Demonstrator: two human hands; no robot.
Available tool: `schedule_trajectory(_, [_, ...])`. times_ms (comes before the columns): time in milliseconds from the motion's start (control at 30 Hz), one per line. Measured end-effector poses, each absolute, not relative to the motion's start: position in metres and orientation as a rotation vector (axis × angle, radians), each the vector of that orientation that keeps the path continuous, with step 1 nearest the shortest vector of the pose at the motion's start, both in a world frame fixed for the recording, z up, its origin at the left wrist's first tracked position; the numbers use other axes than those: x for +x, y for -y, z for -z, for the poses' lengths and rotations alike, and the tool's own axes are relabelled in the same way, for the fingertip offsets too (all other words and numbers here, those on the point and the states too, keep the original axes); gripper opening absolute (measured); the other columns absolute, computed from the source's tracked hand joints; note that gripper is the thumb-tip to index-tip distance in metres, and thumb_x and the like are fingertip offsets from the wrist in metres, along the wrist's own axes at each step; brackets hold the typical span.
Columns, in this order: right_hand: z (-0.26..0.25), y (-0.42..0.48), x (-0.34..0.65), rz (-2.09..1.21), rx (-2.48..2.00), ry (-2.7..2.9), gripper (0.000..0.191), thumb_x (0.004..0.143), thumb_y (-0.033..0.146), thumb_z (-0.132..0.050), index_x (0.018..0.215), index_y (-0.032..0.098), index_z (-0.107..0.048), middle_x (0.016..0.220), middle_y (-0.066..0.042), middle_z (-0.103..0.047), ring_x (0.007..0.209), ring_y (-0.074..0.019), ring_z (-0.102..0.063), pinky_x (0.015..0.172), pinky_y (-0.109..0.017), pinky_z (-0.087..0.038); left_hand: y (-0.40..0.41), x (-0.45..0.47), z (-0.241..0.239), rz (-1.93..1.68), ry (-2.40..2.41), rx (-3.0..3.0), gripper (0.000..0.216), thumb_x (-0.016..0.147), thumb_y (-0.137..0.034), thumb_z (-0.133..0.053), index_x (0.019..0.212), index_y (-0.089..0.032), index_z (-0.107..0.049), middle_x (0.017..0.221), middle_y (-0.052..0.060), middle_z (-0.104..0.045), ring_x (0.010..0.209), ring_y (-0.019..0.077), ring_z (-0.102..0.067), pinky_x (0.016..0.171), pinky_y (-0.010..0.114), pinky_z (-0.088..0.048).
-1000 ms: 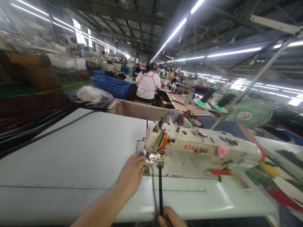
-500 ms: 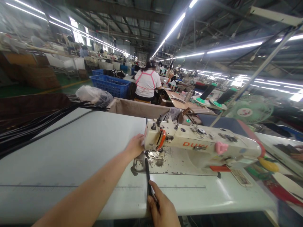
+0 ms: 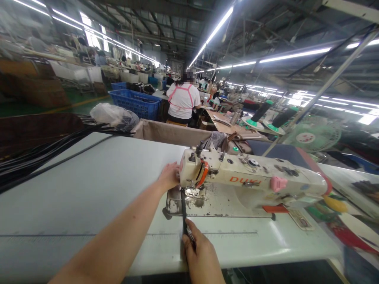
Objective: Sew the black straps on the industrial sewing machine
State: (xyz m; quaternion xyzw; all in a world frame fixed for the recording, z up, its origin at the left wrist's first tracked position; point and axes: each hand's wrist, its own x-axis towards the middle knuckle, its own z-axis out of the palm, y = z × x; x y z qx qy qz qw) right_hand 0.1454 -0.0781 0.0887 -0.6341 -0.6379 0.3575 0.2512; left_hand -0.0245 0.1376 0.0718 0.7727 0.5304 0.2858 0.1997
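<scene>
A narrow black strip (image 3: 183, 207) runs from the front of the table up under the presser foot of a white sewing machine (image 3: 233, 173). My right hand (image 3: 201, 250) is closed on the strip near the table's front edge, thumb and forefinger pinching it. A small metal tool (image 3: 191, 236), its kind unclear, also sits in that hand. My left hand (image 3: 169, 176) reaches to the left side of the machine head, beside the needle area. Its fingertips are hidden behind the head, so its grip does not show.
The white table (image 3: 112, 189) carries a printed ruler line. Black strips (image 3: 53, 157) lie at its left. Behind stand a fabric-lined bin (image 3: 168, 132), a blue crate (image 3: 136, 103) and a seated person (image 3: 183, 98). Thread cones (image 3: 260, 114) and a fan (image 3: 314, 134) are at the right.
My right hand has moved slightly forward along the strip, toward the machine. My left hand has shifted a little farther back beside the machine head. The view has tilted slightly.
</scene>
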Motion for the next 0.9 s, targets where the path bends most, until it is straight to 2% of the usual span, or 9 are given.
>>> schedule_trajectory(200, [-0.090, 0.075, 0.140, -0.962, -1.764, 1.749, 0.050, 0.098, 0.025, -0.046, 0.145, 0.020, -0.063, 0.138, -0.012, -0.071, 0.128, -0.0271, -0.068, 0.108, -0.036, -0.052, -0.139, -0.025, -0.072, -0.772, -1.512, 2.108, 0.036, 0.086, -0.005, -0.057, 0.118, -0.008, -0.073, 0.132, 0.013, -0.071, 0.139, 0.0376, -0.052, 0.124, 0.065, -0.019])
schedule_trajectory(433, [-0.094, 0.072, 0.138, -0.951, -1.796, 1.738, 0.050, 0.096, 0.023, -0.048, 0.143, 0.020, -0.065, 0.135, -0.012, -0.073, 0.125, -0.0274, -0.070, 0.105, -0.035, -0.053, -0.145, -0.026, -0.067, -0.806, -1.522, 2.027, 0.028, 0.082, -0.010, -0.066, 0.104, -0.020, -0.079, 0.136, 0.013, -0.070, 0.139, 0.0358, -0.054, 0.127, 0.062, -0.020])
schedule_trajectory(533, [-0.095, 0.070, 0.137, -0.963, -1.821, 1.716, 0.050, 0.096, 0.022, -0.048, 0.143, 0.018, -0.065, 0.134, -0.013, -0.073, 0.125, -0.0281, -0.069, 0.107, -0.037, -0.052, -0.143, -0.025, -0.068, -0.855, -1.489, 1.990, 0.032, 0.082, -0.010, -0.065, 0.110, -0.019, -0.079, 0.132, 0.012, -0.072, 0.139, 0.0356, -0.054, 0.128, 0.061, -0.017])
schedule_trajectory(600, [-0.093, 0.069, 0.136, -0.960, -1.824, 1.701, 0.050, 0.096, 0.023, -0.049, 0.143, 0.016, -0.064, 0.135, -0.014, -0.072, 0.127, -0.0290, -0.068, 0.109, -0.039, -0.051, -0.142, -0.026, -0.069, -0.899, -1.458, 1.951, 0.033, 0.082, -0.011, -0.065, 0.113, -0.016, -0.078, 0.128, 0.012, -0.074, 0.136, 0.0347, -0.056, 0.127, 0.056, -0.022])
schedule_trajectory(667, [-0.090, 0.068, 0.137, -0.941, -1.796, 1.688, 0.050, 0.096, 0.023, -0.049, 0.143, 0.015, -0.064, 0.135, -0.015, -0.072, 0.127, -0.0290, -0.068, 0.111, -0.040, -0.050, -0.142, -0.027, -0.070, -0.950, -1.445, 1.882, 0.028, 0.080, -0.012, -0.066, 0.105, -0.014, -0.079, 0.122, 0.011, -0.076, 0.127, 0.0323, -0.063, 0.120, 0.047, -0.036])
schedule_trajectory(733, [-0.086, 0.066, 0.138, -0.892, -1.739, 1.677, 0.048, 0.096, 0.023, -0.049, 0.141, 0.016, -0.066, 0.133, -0.016, -0.073, 0.125, -0.0281, -0.068, 0.110, -0.040, -0.051, -0.142, -0.030, -0.070, -1.010, -1.461, 1.781, 0.018, 0.076, -0.012, -0.068, 0.090, -0.016, -0.078, 0.116, 0.011, -0.077, 0.114, 0.0289, -0.068, 0.107, 0.039, -0.048])
schedule_trajectory(833, [-0.077, 0.065, 0.139, -0.760, -1.647, 1.658, 0.043, 0.095, 0.025, -0.053, 0.134, 0.020, -0.069, 0.124, -0.014, -0.071, 0.117, -0.0270, -0.069, 0.105, -0.040, -0.053, -0.142, -0.034, -0.068, -1.113, -1.502, 1.601, 0.005, 0.076, -0.019, -0.068, 0.077, -0.018, -0.073, 0.102, 0.008, -0.077, 0.098, 0.0249, -0.070, 0.090, 0.033, -0.052])
schedule_trajectory(900, [-0.072, 0.066, 0.140, -0.679, -1.594, 1.634, 0.038, 0.095, 0.027, -0.054, 0.130, 0.022, -0.069, 0.119, -0.013, -0.068, 0.111, -0.0257, -0.067, 0.102, -0.040, -0.054, -0.140, -0.036, -0.067, -1.182, -1.520, 1.468, 0.011, 0.077, -0.029, -0.068, 0.073, -0.019, -0.070, 0.084, 0.005, -0.073, 0.088, 0.0239, -0.069, 0.080, 0.032, -0.052])
